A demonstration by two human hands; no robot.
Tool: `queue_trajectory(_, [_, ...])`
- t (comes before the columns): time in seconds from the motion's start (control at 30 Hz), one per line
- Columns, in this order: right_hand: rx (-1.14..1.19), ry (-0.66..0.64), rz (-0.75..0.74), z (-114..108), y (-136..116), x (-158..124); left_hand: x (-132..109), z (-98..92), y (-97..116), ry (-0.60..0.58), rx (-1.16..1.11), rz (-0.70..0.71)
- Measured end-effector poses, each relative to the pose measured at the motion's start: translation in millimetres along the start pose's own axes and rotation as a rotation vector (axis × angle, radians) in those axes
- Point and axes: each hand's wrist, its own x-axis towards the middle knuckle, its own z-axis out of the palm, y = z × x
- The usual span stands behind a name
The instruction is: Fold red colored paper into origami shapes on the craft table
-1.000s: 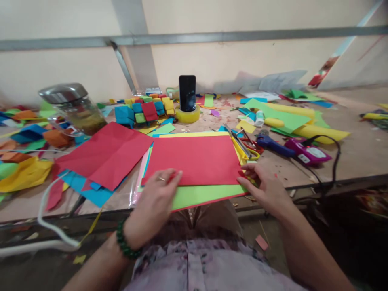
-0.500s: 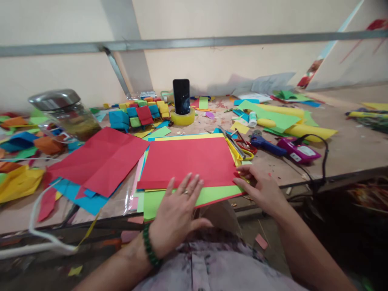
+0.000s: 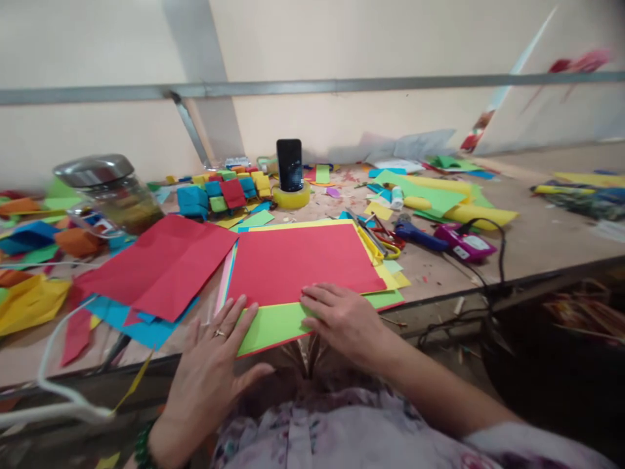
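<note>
A red paper sheet (image 3: 303, 260) lies on top of a stack of coloured sheets at the table's near edge. Below its near side shows a green sheet (image 3: 273, 326). My left hand (image 3: 215, 358), a ring on one finger, rests with fingers stretched out at the near left corner of the red sheet. My right hand (image 3: 346, 322) lies palm down across the middle of the near edge, its fingertips on the red paper. Some of that edge is hidden under the fingers. Close by on the right are yellow-handled scissors (image 3: 374, 242).
A creased red sheet (image 3: 166, 264) and a glass jar (image 3: 112, 198) stand left. Behind are small folded paper blocks (image 3: 233, 194) and a phone (image 3: 290, 164) propped in a tape roll (image 3: 291, 197). A blue glue gun (image 3: 418, 234) and purple device (image 3: 463, 244) with a cable lie right.
My left hand has slid left to the red sheet's near corner. My right hand has left the right corner and come to the middle. The strip along the near edge no longer shows clearly.
</note>
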Motion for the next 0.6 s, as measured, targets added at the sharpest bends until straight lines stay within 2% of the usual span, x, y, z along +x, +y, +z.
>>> queue_trajectory(0.17, [-0.134,0.132,0.298,-22,41,-59,-2,4.2,-5,0.013,0.011,-0.004])
queue_trajectory(0.23, [-0.161,0.160,0.369,-30,53,-80,-2,4.7,-6,0.009,0.022,0.001])
queue_trajectory(0.3, [-0.153,0.193,0.378,-33,58,-94,-2,6.9,-8,0.026,0.026,0.024])
queue_trajectory(0.47, [-0.043,0.232,0.369,-48,65,-97,-9,23.4,-28,0.158,0.036,0.049])
queue_trajectory(0.6, [-0.088,0.380,0.445,-72,90,-89,-7,27.2,-33,0.162,0.050,0.031])
